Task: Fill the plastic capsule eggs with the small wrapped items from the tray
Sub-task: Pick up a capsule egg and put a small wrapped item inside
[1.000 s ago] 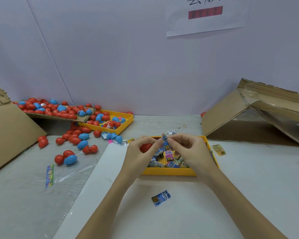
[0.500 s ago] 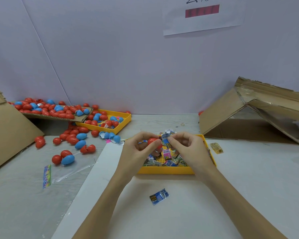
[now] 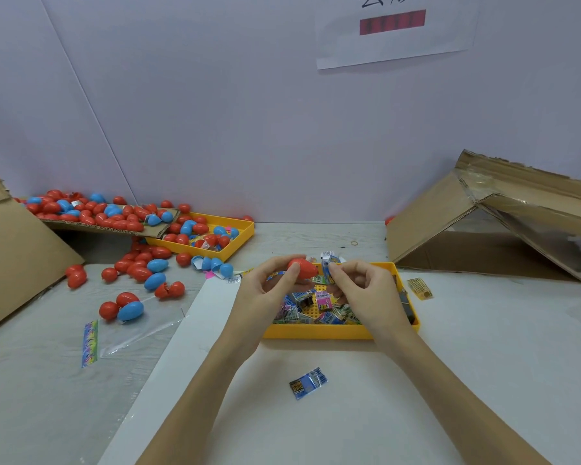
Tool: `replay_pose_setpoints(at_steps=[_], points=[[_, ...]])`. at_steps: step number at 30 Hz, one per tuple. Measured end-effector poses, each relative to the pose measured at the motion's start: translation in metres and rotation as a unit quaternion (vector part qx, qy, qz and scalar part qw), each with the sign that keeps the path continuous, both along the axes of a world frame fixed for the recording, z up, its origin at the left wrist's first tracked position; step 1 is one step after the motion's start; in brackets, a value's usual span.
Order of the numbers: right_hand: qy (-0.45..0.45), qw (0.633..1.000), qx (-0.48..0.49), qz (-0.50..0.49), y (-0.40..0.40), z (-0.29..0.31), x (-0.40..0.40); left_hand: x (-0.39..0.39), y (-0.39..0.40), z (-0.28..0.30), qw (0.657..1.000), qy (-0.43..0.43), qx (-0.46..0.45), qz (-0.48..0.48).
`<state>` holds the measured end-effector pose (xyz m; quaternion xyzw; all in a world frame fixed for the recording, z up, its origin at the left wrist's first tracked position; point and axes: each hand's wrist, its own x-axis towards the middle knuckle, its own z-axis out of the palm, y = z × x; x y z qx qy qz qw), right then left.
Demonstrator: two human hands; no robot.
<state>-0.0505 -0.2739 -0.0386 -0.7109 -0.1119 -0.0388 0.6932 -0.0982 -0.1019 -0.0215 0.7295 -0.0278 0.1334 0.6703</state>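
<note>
Above the near yellow plastic tray (image 3: 316, 331), both hands meet. Left hand (image 3: 265, 290) grips a red plastic capsule egg (image 3: 303, 268) between thumb and fingers, egg lifted over the tray's far left part. Right hand (image 3: 366, 290) pinches a small blue wrapped item (image 3: 329, 266) just beside the egg's right end; cannot tell whether the two touch. Tray sits on a white sheet (image 3: 349, 414) on the desk (image 3: 31, 380), holds a loose pile of small wrapped packets (image 3: 322, 308). One blue foil packet (image 3: 308, 383) lies on the sheet near the person, apart from the tray. Far left: second yellow tray (image 3: 239, 239) with red and blue eggs, more eggs (image 3: 141, 266) scattered on the desk and on a cardboard flap (image 3: 98, 226). Clear plastic bag (image 3: 131, 333) with a colourful header lies left of the sheet. Torn cardboard box (image 3: 483, 229) at right, a yellow packet (image 3: 419, 287) near it.
</note>
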Motion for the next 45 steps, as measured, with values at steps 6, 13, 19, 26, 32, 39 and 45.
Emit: replay_pose_setpoints(at_steps=[6,13,19,26,32,39,45], points=[[-0.012,1.0,-0.019,0.011,0.001,0.0,-0.001,0.003,-0.003,-0.004,1.0,0.002,0.015,0.004],[-0.012,1.0,-0.018,-0.013,0.001,-0.002,-0.001,0.006,-0.002,-0.006,0.999,-0.007,0.019,0.034],[0.033,0.999,-0.004,0.008,-0.002,-0.001,0.003,0.006,-0.001,-0.006,0.999,0.0,0.037,0.029],[0.08,0.997,0.008,0.007,0.0,0.001,0.004,0.006,-0.002,-0.007,0.998,0.017,0.053,0.022],[0.091,0.995,0.042,0.025,-0.001,0.003,0.001,0.005,-0.004,-0.007,0.998,0.012,0.051,0.021],[0.08,0.994,0.07,0.03,0.0,0.008,-0.005,0.004,-0.008,-0.009,0.998,-0.005,0.066,0.024],[0.085,0.993,0.073,0.025,0.002,0.007,-0.006,0.005,-0.009,-0.01,0.997,-0.008,0.064,0.047]])
